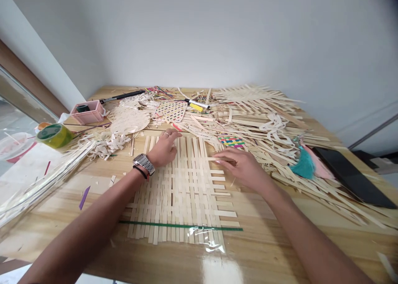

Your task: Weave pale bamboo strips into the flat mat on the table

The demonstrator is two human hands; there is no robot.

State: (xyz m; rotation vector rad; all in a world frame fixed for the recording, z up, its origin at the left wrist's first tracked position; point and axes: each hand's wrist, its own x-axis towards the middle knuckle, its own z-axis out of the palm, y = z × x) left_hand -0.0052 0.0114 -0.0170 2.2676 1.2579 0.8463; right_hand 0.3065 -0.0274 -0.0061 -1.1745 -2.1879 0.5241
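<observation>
A partly woven mat of pale flat strips (186, 188) lies on the table, strip ends sticking out at its right side. Across its near end runs a thin green strip (180, 225), with shiny clear tape (211, 240) close by. My left hand (163, 148), wearing a ring and a watch, rests over the mat's far left part with fingers apart, its fingertips on the upright strips. At the far right edge, my right hand (238, 163) pinches the end of a pale crosswise strip (211, 158) between thumb and fingers.
Loose pale strips (248, 122) pile up behind and to the right. Left stand a yellow-green tape roll (54, 135) and a pink basket (87, 112). Markers (197, 105) and a woven patterned piece (170, 111) lie behind; teal tassel (303, 163) and black flat object (351, 176) lie right.
</observation>
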